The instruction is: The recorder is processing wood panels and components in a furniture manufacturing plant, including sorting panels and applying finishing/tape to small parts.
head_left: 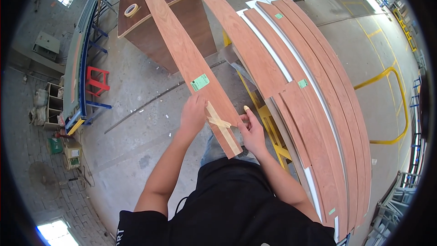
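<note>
A long reddish-brown wooden board (175, 41) runs from the far end toward me, its near end in front of my body. Pale masking tape (218, 122) lies on that end in crossing strips, one of them running lengthwise. My left hand (195, 111) is closed on the board's left edge, its fingertips beside the tape. At the right edge, my right hand (251, 132) grips the board with bent fingers near the tape's end. One of its fingertips has a pale cover. A green label (200, 82) sits on the board just beyond my left hand.
Several similar boards lie with white strips on a stack (314, 91) at my right, above a yellow frame (268, 123). A tape roll (131, 10) rests on the brown wooden box (168, 36) ahead. At left stand a red stool (97, 81) and a blue-legged bench (82, 64).
</note>
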Demonstrator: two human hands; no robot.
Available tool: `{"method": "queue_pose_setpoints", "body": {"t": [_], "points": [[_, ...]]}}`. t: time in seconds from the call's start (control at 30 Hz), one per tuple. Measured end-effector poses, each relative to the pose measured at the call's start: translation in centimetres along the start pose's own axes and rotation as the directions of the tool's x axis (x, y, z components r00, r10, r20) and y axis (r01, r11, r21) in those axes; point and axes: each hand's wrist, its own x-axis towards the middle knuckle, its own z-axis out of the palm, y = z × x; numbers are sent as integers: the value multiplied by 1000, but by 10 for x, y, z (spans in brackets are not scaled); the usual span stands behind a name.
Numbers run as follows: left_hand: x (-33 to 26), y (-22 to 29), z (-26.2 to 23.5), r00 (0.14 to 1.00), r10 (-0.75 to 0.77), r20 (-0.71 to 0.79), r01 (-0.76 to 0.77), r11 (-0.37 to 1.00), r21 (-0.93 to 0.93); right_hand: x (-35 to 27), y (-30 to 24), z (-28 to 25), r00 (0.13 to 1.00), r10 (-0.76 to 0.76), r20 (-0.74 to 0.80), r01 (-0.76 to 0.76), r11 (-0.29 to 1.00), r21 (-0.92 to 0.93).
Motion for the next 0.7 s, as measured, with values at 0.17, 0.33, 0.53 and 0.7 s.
{"method": "queue_pose_setpoints", "body": {"t": [0.17, 0.33, 0.53, 0.7], "points": [[-27, 16, 3, 970, 185, -157, -186, 982, 8, -2, 6, 0, 999, 0, -47, 2, 999, 40], [-45, 31, 3, 998, -47, -50, 44, 997, -69, 1, -1, -1, 1000, 8, 18, -8, 1000, -9], [-69, 53, -4, 975, 189, -114, -199, 976, -86, 0, -7, -1, 1000, 14, 21, -13, 1000, -22], [-73, 66, -11, 977, 157, -142, -173, 978, -113, 2, -23, -1, 955, -298, -6, 274, 884, -379]]}}
